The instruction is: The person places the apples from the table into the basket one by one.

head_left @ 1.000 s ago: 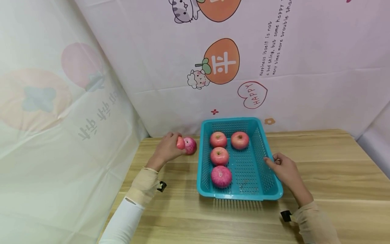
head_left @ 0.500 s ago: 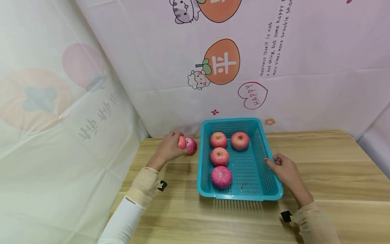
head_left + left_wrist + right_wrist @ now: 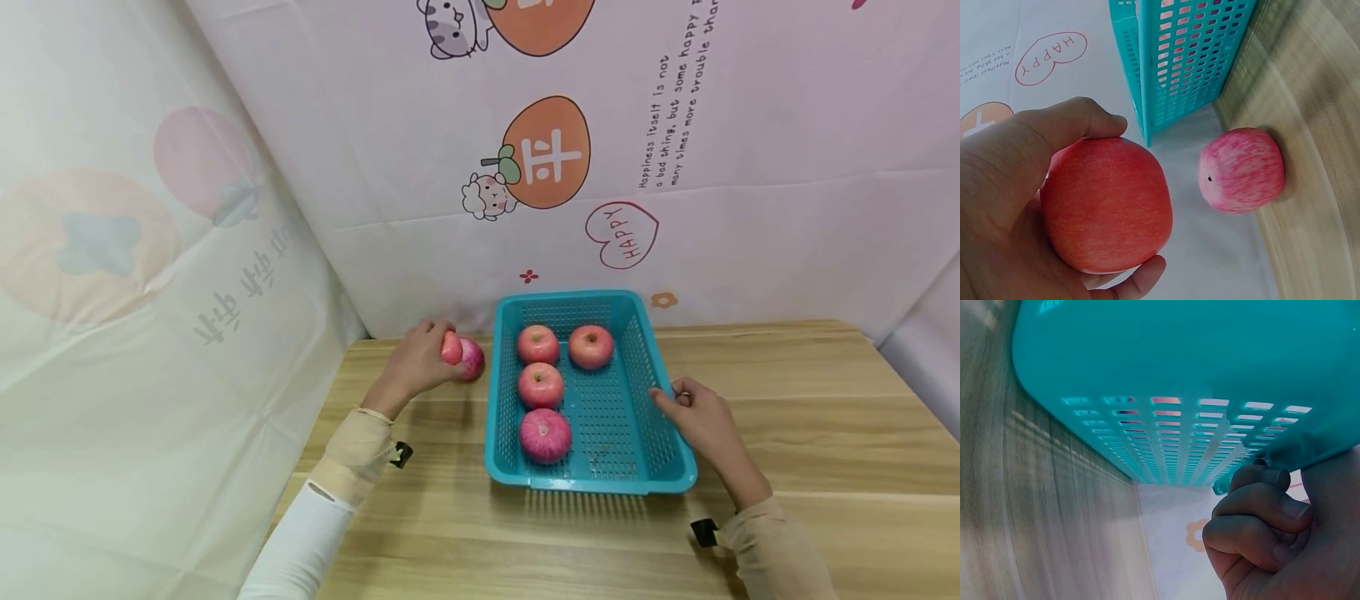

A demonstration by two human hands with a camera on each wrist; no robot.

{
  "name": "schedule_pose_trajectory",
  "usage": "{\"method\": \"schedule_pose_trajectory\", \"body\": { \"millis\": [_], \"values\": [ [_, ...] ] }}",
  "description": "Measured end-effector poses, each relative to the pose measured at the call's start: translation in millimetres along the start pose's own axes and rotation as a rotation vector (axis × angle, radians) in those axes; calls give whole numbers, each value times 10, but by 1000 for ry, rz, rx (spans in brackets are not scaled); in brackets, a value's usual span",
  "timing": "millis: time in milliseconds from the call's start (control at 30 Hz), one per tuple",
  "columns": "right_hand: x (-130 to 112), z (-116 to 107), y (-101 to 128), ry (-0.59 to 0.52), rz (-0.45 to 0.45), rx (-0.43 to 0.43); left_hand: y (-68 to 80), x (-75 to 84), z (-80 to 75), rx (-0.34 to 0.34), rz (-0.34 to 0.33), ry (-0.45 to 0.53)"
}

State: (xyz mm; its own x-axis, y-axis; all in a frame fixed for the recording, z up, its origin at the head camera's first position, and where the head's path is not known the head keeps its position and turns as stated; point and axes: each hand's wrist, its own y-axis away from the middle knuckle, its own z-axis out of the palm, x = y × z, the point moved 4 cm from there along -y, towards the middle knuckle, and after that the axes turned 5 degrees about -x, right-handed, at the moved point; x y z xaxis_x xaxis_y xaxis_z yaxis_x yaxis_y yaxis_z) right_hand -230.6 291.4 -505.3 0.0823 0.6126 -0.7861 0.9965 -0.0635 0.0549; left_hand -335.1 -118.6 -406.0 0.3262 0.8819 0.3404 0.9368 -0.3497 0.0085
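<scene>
My left hand (image 3: 415, 364) grips a red apple (image 3: 1107, 205), thumb on one side and fingers round the other, above the table left of the basket. A streaked pink apple (image 3: 1242, 170) sits on the table just beyond it, partly hidden by the hand in the head view. The teal plastic basket (image 3: 670, 479) contains a pink-striped apple (image 3: 545, 435), a lighter apple (image 3: 541, 385), another at the back left (image 3: 537, 344), and one at the back right (image 3: 591, 346). My right hand (image 3: 699, 417) holds the basket's right rim, thumb over it and fingers curled beneath.
The wood-grain table (image 3: 795, 417) carries everything. A printed white cloth (image 3: 420, 183) hangs behind it, and a pale cloth (image 3: 187, 400) hangs along the left side. The basket's left wall stands close to the pink apple.
My left hand, with the red apple, has shifted slightly right and up, covering a bit more of the apple on the table. The basket and right hand look unmoved.
</scene>
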Motion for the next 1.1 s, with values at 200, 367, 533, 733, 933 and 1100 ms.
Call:
{"method": "schedule_pose_trajectory", "body": {
  "millis": [200,367,533,733,933,1100],
  "values": [
    [-5,-3,9,0,2,-2,-9,34,-9,-3,5,-11],
    [-14,-7,14,-5,1,-7,-28,54,-13,0,11,-8],
    [-8,-9,5,0,2,-4,-43,93,-22,-1,29,-14],
    [9,-4,-2,6,1,-5,-37,148,-27,-12,22,-12],
    [11,-2,2,6,5,2,-46,216,-25,-9,28,-2],
    [5,-4,7,-1,5,-6,-57,267,-13,-5,41,-4]
  ]
}}
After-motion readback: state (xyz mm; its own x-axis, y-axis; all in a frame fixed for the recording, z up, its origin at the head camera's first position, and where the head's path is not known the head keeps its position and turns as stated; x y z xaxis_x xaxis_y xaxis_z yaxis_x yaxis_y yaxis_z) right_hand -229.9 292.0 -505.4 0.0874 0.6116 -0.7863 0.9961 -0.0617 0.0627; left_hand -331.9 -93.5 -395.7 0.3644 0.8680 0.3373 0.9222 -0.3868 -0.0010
